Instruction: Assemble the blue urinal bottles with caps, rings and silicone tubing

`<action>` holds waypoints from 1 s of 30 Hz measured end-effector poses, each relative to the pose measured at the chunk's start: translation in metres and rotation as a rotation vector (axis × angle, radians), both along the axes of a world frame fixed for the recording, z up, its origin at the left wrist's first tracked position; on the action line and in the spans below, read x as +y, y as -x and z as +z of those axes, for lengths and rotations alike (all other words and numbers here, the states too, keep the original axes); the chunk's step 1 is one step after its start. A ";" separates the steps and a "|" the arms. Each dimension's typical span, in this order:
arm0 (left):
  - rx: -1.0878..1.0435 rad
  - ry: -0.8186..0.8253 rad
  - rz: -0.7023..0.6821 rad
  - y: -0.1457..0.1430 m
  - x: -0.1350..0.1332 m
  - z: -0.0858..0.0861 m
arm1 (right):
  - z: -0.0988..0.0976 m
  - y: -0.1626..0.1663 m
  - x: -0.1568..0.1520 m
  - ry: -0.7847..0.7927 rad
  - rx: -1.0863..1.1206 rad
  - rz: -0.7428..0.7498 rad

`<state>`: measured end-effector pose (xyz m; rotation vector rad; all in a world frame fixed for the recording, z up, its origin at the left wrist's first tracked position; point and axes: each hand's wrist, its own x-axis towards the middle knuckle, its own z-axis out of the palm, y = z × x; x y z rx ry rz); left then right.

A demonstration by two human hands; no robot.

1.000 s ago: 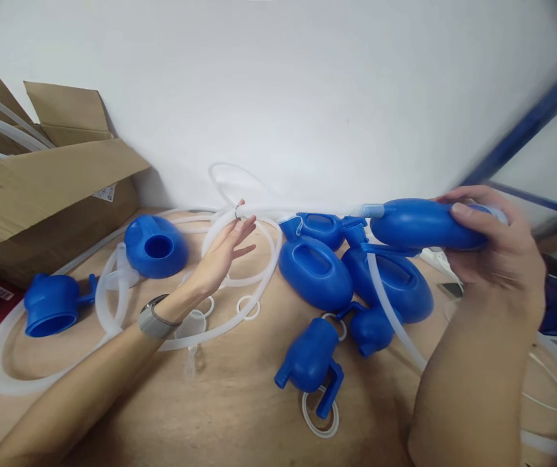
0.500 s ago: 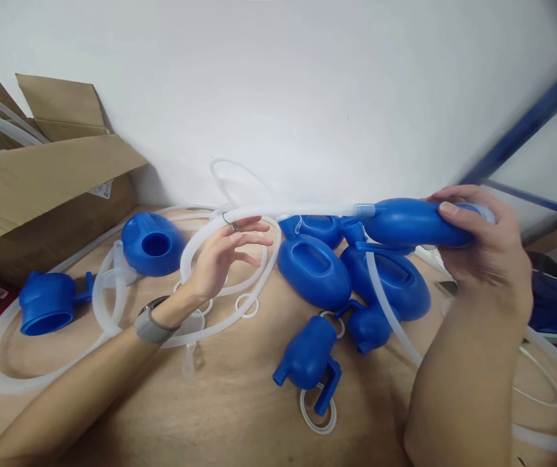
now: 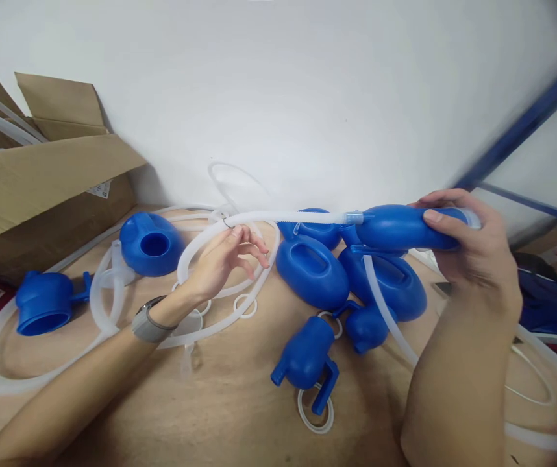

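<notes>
My right hand point(image 3: 473, 253) is wrapped round a blue plastic bottle point(image 3: 398, 228), held level above the table. A translucent white tube point(image 3: 283, 218) runs left from its neck. My left hand point(image 3: 222, 256), with a grey watch on the wrist, touches that tube near its far end. The thumb and forefinger pinch a small metal ring point(image 3: 228, 224) against the tube, and the other fingers are curled loosely. Several more blue bottles point(image 3: 312, 272) lie in a cluster under the held one.
An open cardboard box point(image 3: 39, 188) stands at the left against the white wall. Two blue bottles point(image 3: 152, 243) and coiled white tubing point(image 3: 39, 363) lie on the wooden table point(image 3: 239, 415). Small white rings are scattered about. A blue metal frame point(image 3: 526, 123) rises at the right.
My left hand has drawn back towards me and lowered, its fingers curling from spread to a pinch on the tube. The held bottle has shifted slightly left and down.
</notes>
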<state>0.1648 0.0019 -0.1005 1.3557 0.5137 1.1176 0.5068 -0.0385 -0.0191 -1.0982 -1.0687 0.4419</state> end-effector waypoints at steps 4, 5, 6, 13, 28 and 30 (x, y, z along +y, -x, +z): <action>0.136 -0.037 -0.048 0.008 0.010 -0.005 | -0.002 -0.007 -0.003 -0.070 -0.019 0.027; 0.186 -0.052 -0.069 0.010 0.014 -0.006 | -0.003 -0.010 -0.004 -0.084 -0.029 0.032; 0.233 -0.065 -0.093 0.013 0.017 -0.008 | -0.003 -0.013 -0.006 -0.090 -0.044 0.033; 0.305 0.022 -0.203 0.014 0.021 -0.014 | -0.006 -0.023 -0.019 -0.030 -0.173 0.078; 0.109 0.168 -0.290 -0.023 -0.016 -0.009 | -0.035 0.071 0.024 -0.274 -0.522 0.389; 0.053 0.224 -0.331 -0.022 -0.018 -0.004 | -0.037 0.075 0.024 -0.318 -0.521 0.386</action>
